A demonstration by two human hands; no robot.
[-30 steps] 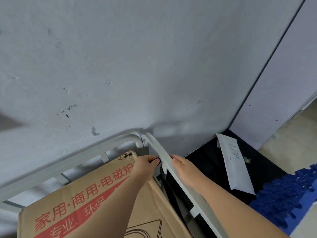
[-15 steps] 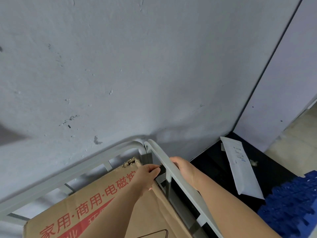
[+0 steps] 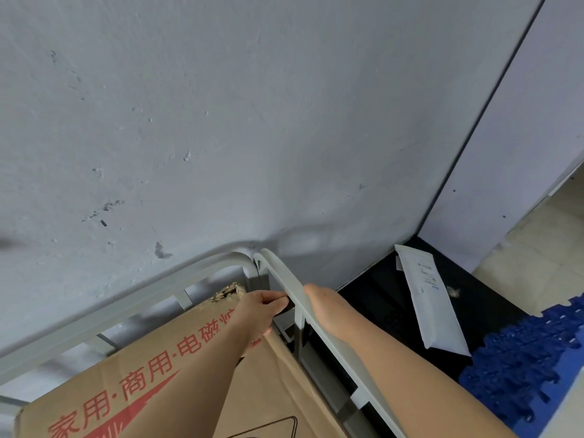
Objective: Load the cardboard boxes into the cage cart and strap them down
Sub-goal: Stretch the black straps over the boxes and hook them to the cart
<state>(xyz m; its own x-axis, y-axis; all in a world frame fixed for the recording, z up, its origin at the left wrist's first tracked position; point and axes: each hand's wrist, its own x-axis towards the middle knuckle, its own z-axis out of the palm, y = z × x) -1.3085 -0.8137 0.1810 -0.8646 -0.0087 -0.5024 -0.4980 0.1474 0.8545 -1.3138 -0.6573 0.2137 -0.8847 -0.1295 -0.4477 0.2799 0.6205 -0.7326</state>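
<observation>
A brown cardboard box [image 3: 158,390] with red print stands inside the grey metal cage cart [image 3: 142,298], its torn top corner close to the cart's far corner. My left hand [image 3: 259,314] reaches over the box and pinches a dark strap [image 3: 290,307] right against the inner side of the side rail [image 3: 341,352]. My right hand [image 3: 325,305] lies on the outer side of that rail at the same height. Its fingers go under the rail and are hidden there.
A scuffed grey wall [image 3: 252,121] stands directly behind the cart. Right of the cart lie a black mat [image 3: 379,289], a long white packet [image 3: 433,308] and a blue plastic pallet [image 3: 521,374]. Pale floor tiles show at the far right.
My right hand has tucked its fingers farther under the side rail. My left hand keeps its pinch at the rail. The view has shifted slightly.
</observation>
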